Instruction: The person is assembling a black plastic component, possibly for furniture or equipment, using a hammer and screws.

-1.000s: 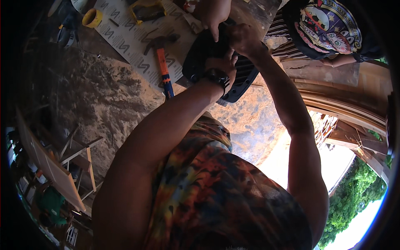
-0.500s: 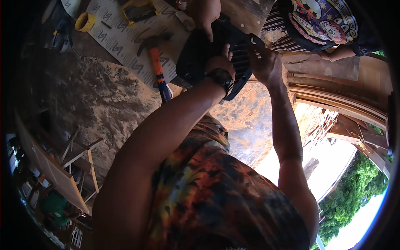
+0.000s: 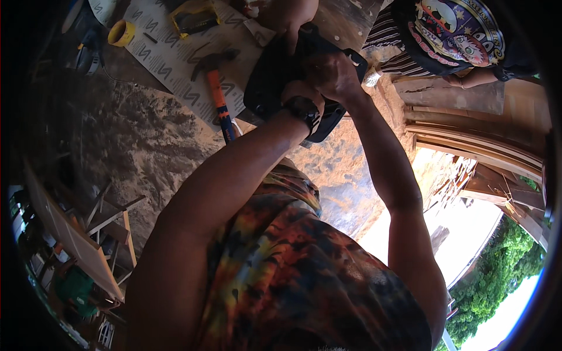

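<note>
"What lies on the patterned sheet [image 3: 175, 64]?"
"The black part [image 3: 274, 79], over its right edge; left of that, a hammer [image 3: 217, 93]."
"What's over the part?"
"Right hand [image 3: 333, 73] and left hand [image 3: 304, 92], close together; whether they grip, I cannot tell."

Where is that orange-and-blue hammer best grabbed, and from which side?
Probably by the dark blue end of its handle, coming from the near side. The hammer lies with its head pointing away, and the long, slim handle reaches back toward the viewer.
</note>
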The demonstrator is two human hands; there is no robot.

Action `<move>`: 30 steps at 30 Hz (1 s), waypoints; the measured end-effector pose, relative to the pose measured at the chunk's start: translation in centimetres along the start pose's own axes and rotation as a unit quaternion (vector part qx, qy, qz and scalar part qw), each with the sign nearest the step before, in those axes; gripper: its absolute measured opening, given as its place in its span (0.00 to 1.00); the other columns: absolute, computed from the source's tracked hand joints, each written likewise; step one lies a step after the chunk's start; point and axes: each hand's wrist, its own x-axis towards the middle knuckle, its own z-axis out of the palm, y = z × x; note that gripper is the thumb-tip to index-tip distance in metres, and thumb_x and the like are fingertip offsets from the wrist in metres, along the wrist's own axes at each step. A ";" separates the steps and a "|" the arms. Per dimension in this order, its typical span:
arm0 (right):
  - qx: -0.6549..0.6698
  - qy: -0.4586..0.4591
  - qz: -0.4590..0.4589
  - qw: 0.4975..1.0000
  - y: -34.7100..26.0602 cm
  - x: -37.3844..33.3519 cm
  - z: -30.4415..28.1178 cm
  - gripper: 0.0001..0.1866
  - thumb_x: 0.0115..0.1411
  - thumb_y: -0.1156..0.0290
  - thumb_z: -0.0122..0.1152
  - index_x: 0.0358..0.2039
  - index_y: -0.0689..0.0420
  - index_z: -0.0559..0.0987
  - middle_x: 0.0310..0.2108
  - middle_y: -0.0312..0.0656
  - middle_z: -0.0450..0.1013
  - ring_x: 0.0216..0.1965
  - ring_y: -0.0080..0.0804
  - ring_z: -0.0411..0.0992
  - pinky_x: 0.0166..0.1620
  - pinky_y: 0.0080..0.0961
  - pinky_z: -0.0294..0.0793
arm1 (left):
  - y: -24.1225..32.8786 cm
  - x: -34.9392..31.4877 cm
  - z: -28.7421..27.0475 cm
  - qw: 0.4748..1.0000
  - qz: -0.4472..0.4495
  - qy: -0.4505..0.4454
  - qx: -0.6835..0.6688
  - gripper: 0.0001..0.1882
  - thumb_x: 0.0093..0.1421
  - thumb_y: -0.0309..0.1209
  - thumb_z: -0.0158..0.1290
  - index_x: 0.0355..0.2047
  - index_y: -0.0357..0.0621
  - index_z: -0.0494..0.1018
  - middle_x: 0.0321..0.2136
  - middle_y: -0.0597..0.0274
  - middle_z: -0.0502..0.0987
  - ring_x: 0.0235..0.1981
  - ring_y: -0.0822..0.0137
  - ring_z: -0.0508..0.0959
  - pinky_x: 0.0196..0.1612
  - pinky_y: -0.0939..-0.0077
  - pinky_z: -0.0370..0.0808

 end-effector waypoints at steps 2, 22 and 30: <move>-0.039 -0.018 -0.016 0.999 0.9 0.9 0.8 0.06 0.58 0.71 0.65 0.34 0.51 0.87 0.31 0.42 0.82 0.28 0.38 0.82 0.32 0.29 0.80 | -0.1 -0.3 -0.2 1.000 0.020 -0.016 0.009 0.13 0.65 0.32 0.48 0.40 0.48 0.83 0.40 0.59 0.84 0.44 0.61 0.84 0.45 0.63 0.80; 0.032 -0.057 -0.095 0.993 2.2 4.1 2.6 0.04 0.57 0.69 0.63 0.32 0.50 0.85 0.27 0.43 0.80 0.29 0.39 0.82 0.30 0.32 0.80 | -1.2 0.1 -0.8 0.989 -0.038 -0.092 -0.110 0.15 0.67 0.34 0.48 0.47 0.50 0.82 0.47 0.62 0.83 0.49 0.64 0.82 0.47 0.66 0.79; -0.035 -0.100 -0.098 0.990 1.9 4.7 2.7 0.06 0.54 0.73 0.63 0.31 0.49 0.84 0.28 0.43 0.80 0.27 0.42 0.80 0.30 0.31 0.79 | -1.7 -0.1 -1.2 0.987 -0.044 -0.089 -0.128 0.15 0.68 0.34 0.47 0.47 0.48 0.82 0.48 0.61 0.82 0.49 0.64 0.82 0.47 0.67 0.79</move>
